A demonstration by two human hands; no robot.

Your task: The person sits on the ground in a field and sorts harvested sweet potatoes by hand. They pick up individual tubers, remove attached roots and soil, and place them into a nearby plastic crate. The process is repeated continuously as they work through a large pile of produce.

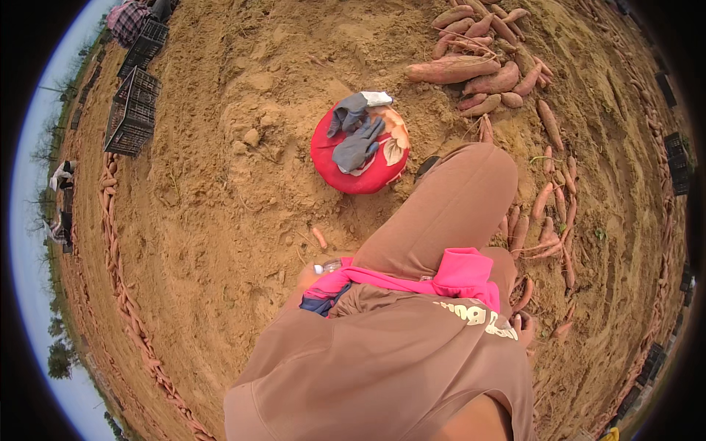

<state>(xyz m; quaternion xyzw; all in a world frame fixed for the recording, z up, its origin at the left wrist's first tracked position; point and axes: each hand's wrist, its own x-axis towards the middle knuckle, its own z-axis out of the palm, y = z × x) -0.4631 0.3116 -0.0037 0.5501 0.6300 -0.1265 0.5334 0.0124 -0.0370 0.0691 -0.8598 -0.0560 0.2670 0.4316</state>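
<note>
At my right hip, my right hand (525, 328) shows partly past the edge of my brown shirt. It is close to a sweet potato (525, 294) on the soil, and its grip is hidden. A strip of skin of my left arm or hand (303, 277) shows at my left side beside a small clear bottle with a white cap (329, 266); whether I hold the bottle cannot be told. Pink cloth (466, 270) lies over my lap. In front of me, grey work gloves (356, 146) lie on a round red floral cushion or padded seat (331, 175).
Harvested sweet potatoes (493, 80) are heaped ahead at right, with more (543, 201) strewn beside my right leg. Black plastic crates (132, 118) stand at upper left, near a long row of sweet potatoes (129, 308). Other people (128, 22) work at the field's far left.
</note>
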